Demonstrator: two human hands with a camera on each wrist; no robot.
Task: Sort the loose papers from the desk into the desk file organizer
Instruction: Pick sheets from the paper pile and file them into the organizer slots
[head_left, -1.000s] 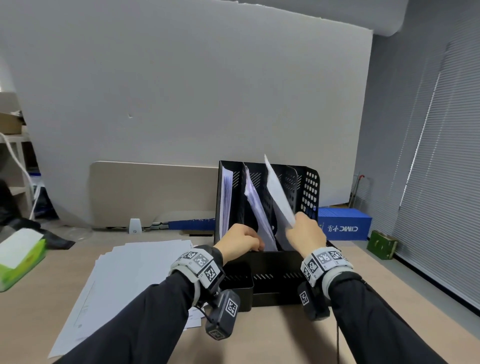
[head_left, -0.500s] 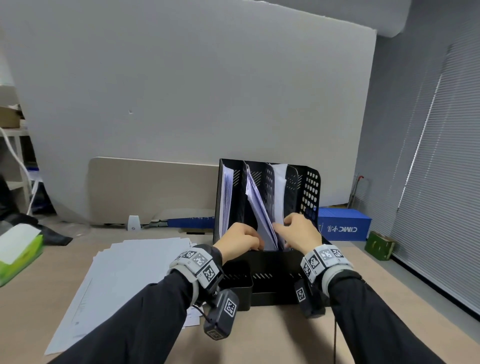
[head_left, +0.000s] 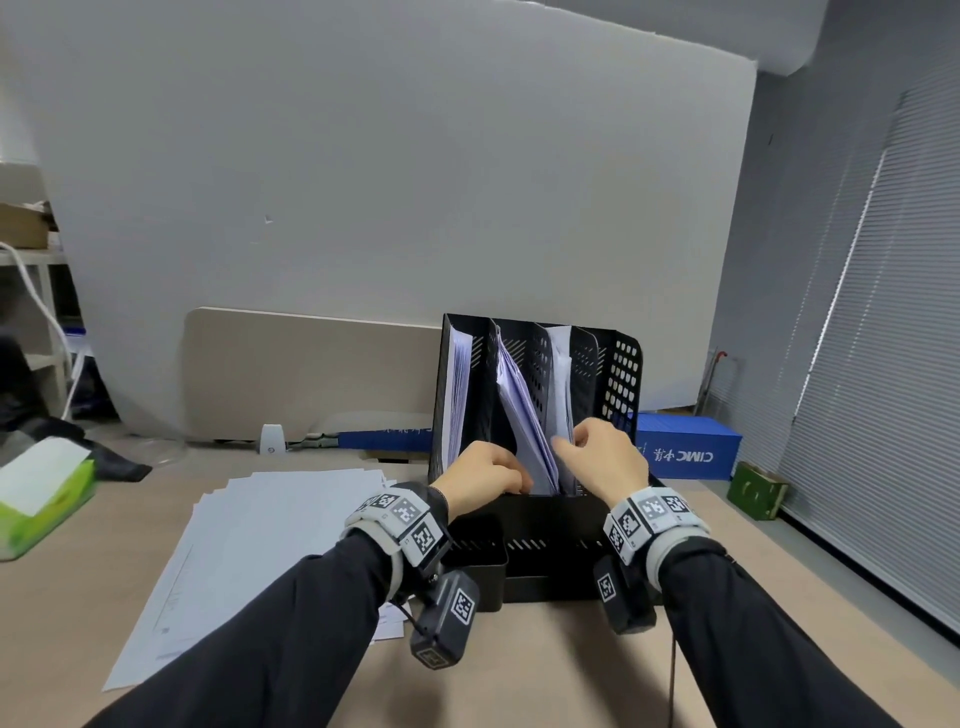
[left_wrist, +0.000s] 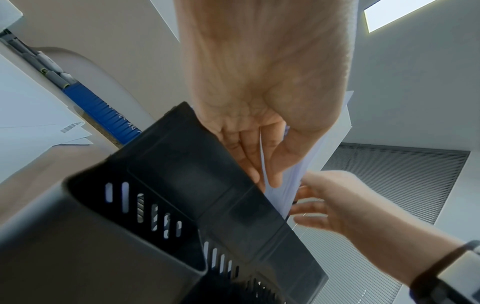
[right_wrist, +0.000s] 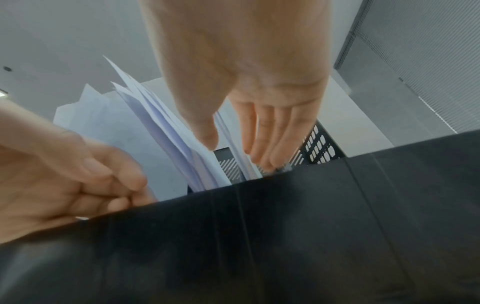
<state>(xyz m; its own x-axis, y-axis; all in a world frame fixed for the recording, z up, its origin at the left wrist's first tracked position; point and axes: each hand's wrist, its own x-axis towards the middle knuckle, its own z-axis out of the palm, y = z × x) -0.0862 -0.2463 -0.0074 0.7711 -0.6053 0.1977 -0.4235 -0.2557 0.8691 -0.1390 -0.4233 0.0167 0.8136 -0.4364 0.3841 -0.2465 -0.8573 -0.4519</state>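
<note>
Pinching grip first: the left hand (left_wrist: 254, 86) has thumb and fingers closed on the edge of a leaning sheaf of papers (head_left: 524, 415) in the middle compartment of the black file organizer (head_left: 618, 364). The left wrist view shows a thin sheet edge running between the thumb and fingers; the head view hides those fingertips behind the knuckles. The right hand (right_wrist: 249, 67) has nothing in its grip: its fingers (right_wrist: 270, 142) are nearly straight and spread a little, reaching down beside the upright sheets (head_left: 561, 384) in the next compartment to the right. Only the right wrist view makes that plain; from the head camera the hand looks loosely bent over the sheets, and whether the fingertips touch paper there I cannot tell.

More paper (head_left: 457, 379) stands in the leftmost compartment, seen only from the head view. The loose papers (head_left: 249, 540) lie fanned on the desk (head_left: 519, 670) to the left of the organizer, partly under the left sleeve. The organizer stands upright near the middle of the desk, with a low front tray (head_left: 478, 540) below the wrists.

Farther off, a green tissue box (head_left: 41, 499) sits at the left desk edge, and a blue box (head_left: 685, 452) and a small green box (head_left: 756, 491) lie to the right behind the organizer.
</note>
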